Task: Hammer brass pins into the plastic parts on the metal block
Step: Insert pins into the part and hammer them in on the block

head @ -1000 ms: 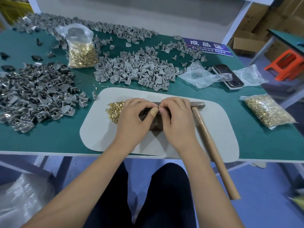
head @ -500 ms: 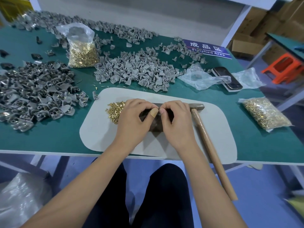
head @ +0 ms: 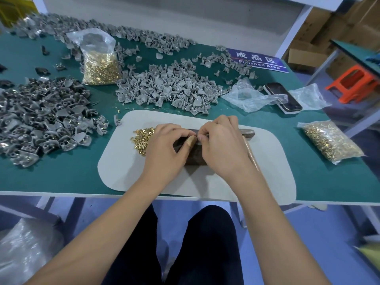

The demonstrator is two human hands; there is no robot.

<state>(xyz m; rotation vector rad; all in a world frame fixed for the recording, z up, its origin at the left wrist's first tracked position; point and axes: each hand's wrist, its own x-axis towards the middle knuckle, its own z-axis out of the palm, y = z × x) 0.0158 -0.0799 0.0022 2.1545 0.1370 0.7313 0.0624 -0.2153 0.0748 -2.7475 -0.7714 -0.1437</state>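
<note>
On the pale felt mat (head: 257,182), head view, both hands work over the dark metal block (head: 195,159), which lies at the mat's centre and is largely covered by them. The left hand (head: 166,149) has its fingers curled down onto the block's top, the bandaged thumb (head: 191,140) pressed toward the right hand's fingertips. The right hand (head: 222,145) likewise has fingers curled, tips meeting the left thumb over the block. What they pinch is hidden; a plastic part or pin is probable but cannot be confirmed.

Loose brass pins (head: 141,140) lie in a heap touching the left hand's outer edge. The hammer (head: 247,133) rests unheld behind and beside the right hand, head just beyond the block, wooden handle running toward the table edge.

Handling assessment: the block appears dense and rigid, a stable anvil needing no restraint. The pins are small, smooth and light, likely to roll or slip; fingertip pinch on the shank is advised. The grey plastic parts (head: 168,87), piled near the mat's far edge, look stiff but thin-walled and could crack under a skewed blow. The hammer is best taken low on the handle.

A second pile of parts (head: 41,120) lies left; bagged pins (head: 100,66) stand behind it, another bag (head: 329,140) right.
</note>
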